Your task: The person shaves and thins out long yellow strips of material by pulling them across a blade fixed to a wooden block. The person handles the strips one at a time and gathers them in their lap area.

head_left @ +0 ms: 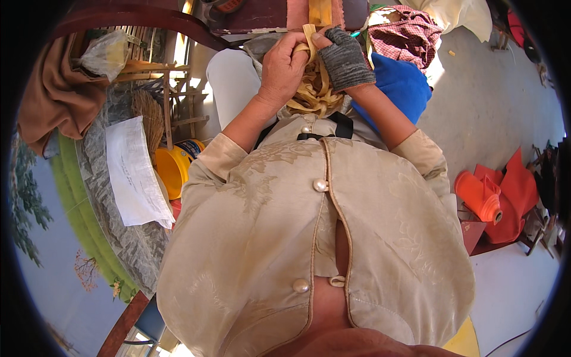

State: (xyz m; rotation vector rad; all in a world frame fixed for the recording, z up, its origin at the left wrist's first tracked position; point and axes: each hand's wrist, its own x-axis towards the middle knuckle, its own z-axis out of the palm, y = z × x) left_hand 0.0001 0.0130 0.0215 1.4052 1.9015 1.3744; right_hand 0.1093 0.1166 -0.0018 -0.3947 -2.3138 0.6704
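At the top middle, my left hand (281,72) and my right hand (344,58), which has a grey fingerless glove, meet above my lap with fingers closed on pale yellow flat strips (309,33). A loose tangle of the same strips (315,98) lies just below my hands. A blue cloth (398,95) covers the area right of them. Just beyond my hands stands a maroon bench or table (250,18), bearing a pink pad (297,15) with a yellowish wooden piece (320,12) on it.
Left are brown cloth (59,95), a plastic bag (104,53), a wooden rack (167,113), a straw broom (146,113), white cloth (134,172) and a yellow bucket (169,169). Right are checked cloth (404,33), orange rolls and sheets (480,193) on the grey floor (493,107).
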